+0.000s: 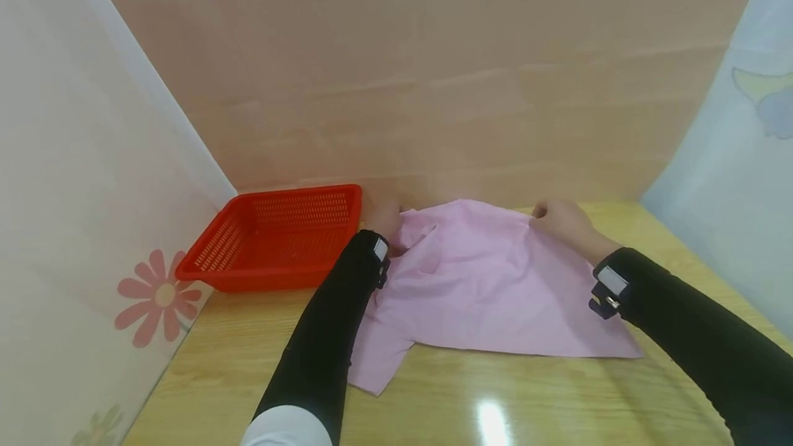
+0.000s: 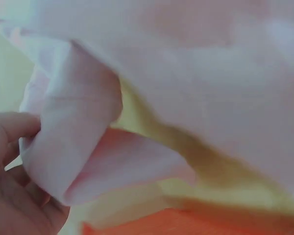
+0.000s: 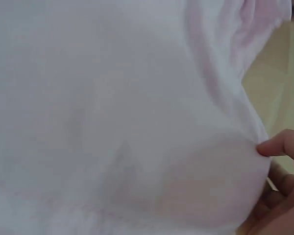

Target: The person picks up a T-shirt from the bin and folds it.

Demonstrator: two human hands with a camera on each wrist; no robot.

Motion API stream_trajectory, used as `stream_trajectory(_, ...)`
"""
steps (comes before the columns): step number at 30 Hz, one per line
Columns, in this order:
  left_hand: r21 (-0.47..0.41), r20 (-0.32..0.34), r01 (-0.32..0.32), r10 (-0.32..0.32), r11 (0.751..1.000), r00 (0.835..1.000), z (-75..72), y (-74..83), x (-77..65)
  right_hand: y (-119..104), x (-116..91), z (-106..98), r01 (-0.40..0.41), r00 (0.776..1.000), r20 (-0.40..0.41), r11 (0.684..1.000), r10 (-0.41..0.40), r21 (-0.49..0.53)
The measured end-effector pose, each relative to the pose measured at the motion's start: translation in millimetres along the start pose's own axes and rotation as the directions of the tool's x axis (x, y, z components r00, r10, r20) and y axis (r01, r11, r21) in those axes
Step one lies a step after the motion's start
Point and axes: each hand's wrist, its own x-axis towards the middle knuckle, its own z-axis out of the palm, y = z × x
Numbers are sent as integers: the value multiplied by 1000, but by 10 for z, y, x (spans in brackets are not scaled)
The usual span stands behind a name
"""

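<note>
A pink short-sleeved shirt lies sideways across the wooden table, one sleeve pointing toward the near edge. My left hand is at its far left part; in the left wrist view the thumb and fingers pinch a folded piece of the pink cloth, probably a sleeve. At the far right edge, my right hand pinches the shirt between thumb and fingers, as the right wrist view shows with the thumb on top of the cloth. The shirt's far edge is lifted a little between both hands.
A red plastic basket with slotted walls stands at the left, close beside the left forearm. Wooden table surface shows in front of the shirt. A brown sheet hangs behind, with pale patterned sheets at both sides.
</note>
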Motion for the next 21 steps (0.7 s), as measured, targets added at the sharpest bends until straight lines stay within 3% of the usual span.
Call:
stream_trajectory(2,-13,-59,-58,57,998,997,-15,18,67,-160,-122,-23,65,997,-45,997,-67,-51)
stream_trajectory(5,35,32,-196,195,980,980,-8,58,104,-355,-306,49,211,971,-83,964,-226,-161)
stream_trajectory(7,67,97,-292,285,954,954,-61,145,28,-440,-411,163,320,931,-90,912,-353,-256)
stream_trajectory(10,104,133,-410,396,906,909,-96,271,-148,-510,-526,383,462,853,-59,802,-519,-379)
stream_trajectory(14,179,235,-504,461,845,856,-34,380,-407,-589,-676,653,555,789,13,705,-614,-442)
stream_trajectory(15,202,268,-525,469,827,842,-3,396,-464,-606,-712,703,564,786,29,696,-618,-444)
stream_trajectory(17,202,312,-525,454,827,835,55,430,-565,-631,-776,776,572,787,55,693,-615,-439)
stream_trajectory(20,163,353,-505,428,847,832,130,444,-679,-654,-820,812,572,801,93,710,-592,-411)
stream_trajectory(21,151,363,-500,423,853,830,139,441,-712,-657,-819,804,559,817,102,733,-568,-388)
